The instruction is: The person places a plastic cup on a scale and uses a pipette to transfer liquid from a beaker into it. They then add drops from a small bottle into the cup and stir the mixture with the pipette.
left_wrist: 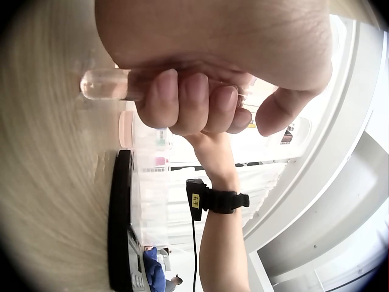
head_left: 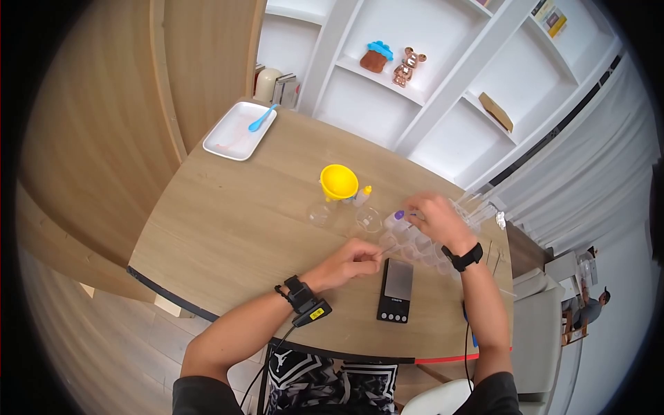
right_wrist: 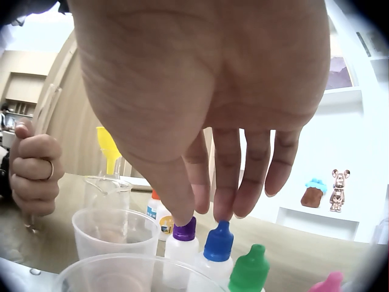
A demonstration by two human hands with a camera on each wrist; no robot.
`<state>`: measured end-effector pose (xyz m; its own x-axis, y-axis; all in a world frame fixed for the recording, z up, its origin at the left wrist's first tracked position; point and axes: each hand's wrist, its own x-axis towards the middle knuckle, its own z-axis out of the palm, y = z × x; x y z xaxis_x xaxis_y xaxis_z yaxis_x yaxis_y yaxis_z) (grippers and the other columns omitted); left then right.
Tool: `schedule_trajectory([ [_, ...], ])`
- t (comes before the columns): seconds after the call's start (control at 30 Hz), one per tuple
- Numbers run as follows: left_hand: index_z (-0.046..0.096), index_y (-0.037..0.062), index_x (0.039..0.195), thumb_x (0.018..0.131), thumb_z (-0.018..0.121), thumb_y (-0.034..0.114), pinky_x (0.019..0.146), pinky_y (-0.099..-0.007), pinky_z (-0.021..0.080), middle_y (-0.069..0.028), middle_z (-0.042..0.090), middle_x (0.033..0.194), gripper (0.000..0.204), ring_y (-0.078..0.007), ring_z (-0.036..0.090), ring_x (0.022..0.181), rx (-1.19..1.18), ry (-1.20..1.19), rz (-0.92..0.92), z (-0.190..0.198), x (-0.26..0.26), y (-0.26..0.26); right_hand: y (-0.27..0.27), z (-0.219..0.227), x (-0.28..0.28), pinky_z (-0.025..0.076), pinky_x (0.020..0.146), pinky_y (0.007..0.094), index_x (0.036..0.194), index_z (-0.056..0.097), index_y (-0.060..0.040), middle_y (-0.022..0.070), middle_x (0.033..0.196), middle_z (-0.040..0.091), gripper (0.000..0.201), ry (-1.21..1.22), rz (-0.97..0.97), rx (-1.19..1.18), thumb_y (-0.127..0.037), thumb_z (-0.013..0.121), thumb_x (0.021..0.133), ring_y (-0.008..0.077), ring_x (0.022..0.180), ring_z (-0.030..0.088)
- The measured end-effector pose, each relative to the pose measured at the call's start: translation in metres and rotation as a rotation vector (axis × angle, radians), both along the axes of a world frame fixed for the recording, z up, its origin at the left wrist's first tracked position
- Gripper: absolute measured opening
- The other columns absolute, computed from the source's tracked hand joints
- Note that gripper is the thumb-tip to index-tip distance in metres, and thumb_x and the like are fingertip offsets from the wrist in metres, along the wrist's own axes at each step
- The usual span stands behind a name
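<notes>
My left hand (head_left: 349, 264) grips a clear test tube (left_wrist: 100, 84) with its fingers curled round it; the rounded end sticks out below the little finger. My right hand (head_left: 437, 220) reaches down over a row of small dropper bottles. In the right wrist view its fingers hang fairly straight, the thumb tip at the purple cap (right_wrist: 185, 229) and a fingertip right at the tip of the blue cap (right_wrist: 219, 242). A green cap (right_wrist: 250, 271) and a pink cap (right_wrist: 329, 283) stand farther along. Clear plastic cups (right_wrist: 115, 228) stand in front of the bottles.
A black pocket scale (head_left: 399, 287) lies between the forearms. Behind the hands stand a glass beaker (head_left: 370, 220), a yellow funnel (head_left: 339, 181) and a yellow-capped bottle (head_left: 363, 196). A white tray (head_left: 213, 144) holding a blue spoon (head_left: 261, 120) lies at the far left.
</notes>
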<state>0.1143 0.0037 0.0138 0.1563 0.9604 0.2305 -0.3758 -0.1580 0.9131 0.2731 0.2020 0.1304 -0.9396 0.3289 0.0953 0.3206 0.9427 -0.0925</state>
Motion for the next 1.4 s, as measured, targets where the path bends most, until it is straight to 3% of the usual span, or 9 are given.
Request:
schedule_trajectory([
  [0.27,0.058,0.0086,0.083,0.096,0.064,0.021,0.057,-0.0243,0.032,0.0077,0.048,0.071,0.019,-0.0038,0.042,0.064,-0.012,0.031,0.007,-0.003,-0.003,0.000,0.014,-0.013,-0.002,0.055,0.083,0.0448,0.100,0.075,-0.0004,0.0158,0.094,0.073,0.019,0.050,0.091,-0.018,-0.004,0.077,0.082,0.0367,0.093,0.068],
  [0.47,0.057,0.0120,0.094,0.097,0.065,0.022,0.056,-0.0239,0.029,0.0087,0.045,0.072,0.013,-0.0024,0.040,0.063,0.005,0.081,0.087,0.001,0.000,-0.001,-0.028,0.044,0.019,0.052,0.078,0.0409,0.093,0.072,0.0013,0.0139,0.089,0.071,0.013,0.309,-0.038,-0.128,-0.009,0.076,0.086,0.0337,0.087,0.067],
  [0.63,0.062,0.0152,0.114,0.098,0.070,0.023,0.058,-0.0238,0.030,0.0106,0.045,0.073,0.019,-0.0012,0.038,0.064,-0.062,0.109,0.173,0.011,0.006,-0.003,-0.068,0.055,0.039,0.050,0.069,0.0378,0.089,0.071,0.0003,0.0121,0.077,0.066,0.014,0.268,-0.033,-0.238,-0.011,0.078,0.085,0.0276,0.074,0.064],
  [0.73,0.068,0.0120,0.120,0.098,0.074,0.025,0.061,-0.0228,0.037,0.0077,0.060,0.083,0.026,-0.0019,0.047,0.069,-0.024,0.143,0.145,0.020,0.006,-0.004,-0.083,0.046,0.044,0.049,0.065,0.0379,0.087,0.070,0.0003,0.0116,0.074,0.065,0.016,0.226,-0.008,-0.272,-0.013,0.079,0.086,0.0274,0.069,0.063],
  [0.93,0.071,0.0081,0.122,0.097,0.077,0.016,0.059,-0.0235,0.029,0.0113,0.041,0.070,0.027,-0.0019,0.035,0.065,-0.037,0.155,0.033,0.009,0.011,-0.001,-0.104,0.028,0.042,0.050,0.056,0.0361,0.085,0.069,-0.0010,0.0114,0.069,0.062,0.019,0.255,-0.014,-0.281,-0.017,0.078,0.091,0.0256,0.063,0.064],
  [1.03,0.072,0.0075,0.120,0.097,0.077,0.015,0.058,-0.0249,0.027,0.0111,0.035,0.070,0.025,-0.0022,0.032,0.065,0.000,0.145,0.027,0.005,0.014,0.002,-0.110,0.025,0.044,0.051,0.055,0.0360,0.084,0.069,-0.0015,0.0111,0.071,0.064,0.021,0.219,-0.039,-0.223,-0.019,0.078,0.091,0.0261,0.064,0.065],
  [1.13,0.071,0.0058,0.123,0.098,0.077,0.016,0.059,-0.0237,0.031,0.0105,0.044,0.071,0.028,-0.0019,0.036,0.066,-0.025,0.202,-0.010,0.003,0.012,0.002,-0.117,0.024,0.042,0.051,0.056,0.0380,0.082,0.068,-0.0021,0.0108,0.072,0.065,0.024,0.253,-0.034,-0.122,-0.020,0.080,0.091,0.0286,0.062,0.065],
  [1.23,0.070,0.0085,0.132,0.100,0.075,0.017,0.058,-0.0234,0.028,0.0112,0.043,0.071,0.034,-0.0017,0.034,0.064,-0.019,0.205,0.006,0.006,0.014,0.000,-0.118,0.015,0.048,0.052,0.059,0.0397,0.087,0.068,-0.0029,0.0114,0.079,0.066,0.021,0.227,-0.063,-0.154,-0.021,0.079,0.092,0.0314,0.067,0.066],
  [1.4,0.071,0.0064,0.129,0.099,0.075,0.017,0.058,-0.0224,0.032,0.0079,0.059,0.076,0.031,-0.0010,0.041,0.065,-0.002,0.201,0.015,-0.006,0.016,0.003,-0.123,0.013,0.054,0.053,0.072,0.0403,0.100,0.069,-0.0026,0.0149,0.095,0.067,0.014,0.256,0.009,-0.216,-0.007,0.076,0.089,0.0336,0.081,0.066],
])
